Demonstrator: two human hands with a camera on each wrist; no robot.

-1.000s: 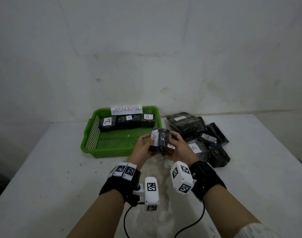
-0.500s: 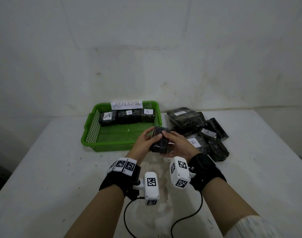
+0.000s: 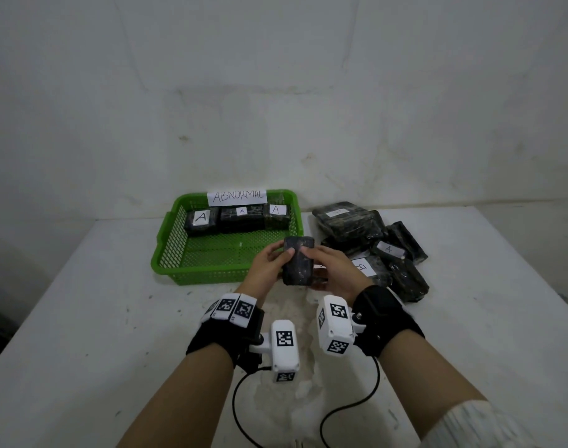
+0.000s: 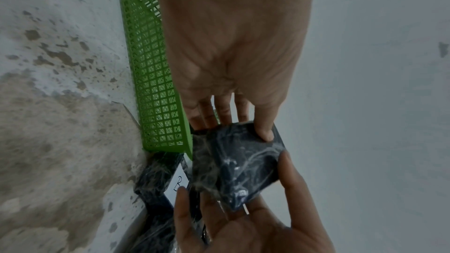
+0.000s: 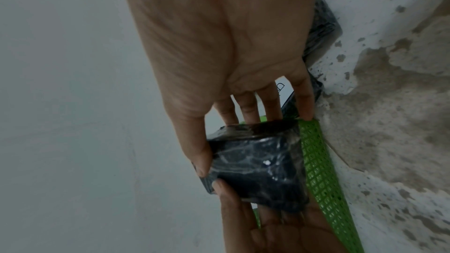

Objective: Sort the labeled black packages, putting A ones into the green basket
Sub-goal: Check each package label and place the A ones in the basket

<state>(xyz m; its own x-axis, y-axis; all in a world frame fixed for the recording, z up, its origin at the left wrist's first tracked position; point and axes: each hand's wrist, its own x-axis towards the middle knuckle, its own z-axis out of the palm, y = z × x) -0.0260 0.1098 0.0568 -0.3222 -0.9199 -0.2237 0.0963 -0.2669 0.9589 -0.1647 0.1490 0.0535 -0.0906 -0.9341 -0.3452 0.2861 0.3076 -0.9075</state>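
Note:
Both hands hold one black wrapped package just above the table, in front of the green basket's near right corner. My left hand grips its left side with the thumb on top; my right hand grips the right side, thumb on top too. The face turned up shows no label. The wrist views show the same package pinched between thumbs and fingers. Three packages marked A line the basket's far wall. A pile of black packages lies to the right.
A paper sign reading ABNORMAL stands on the basket's far rim. In the pile one label shows A and one shows B. The white table has worn, stained patches. A wall stands close behind.
The package was turned over in both hands: its white label faced up a second ago, and now a plain black face shows. The hands stayed in front of the basket.

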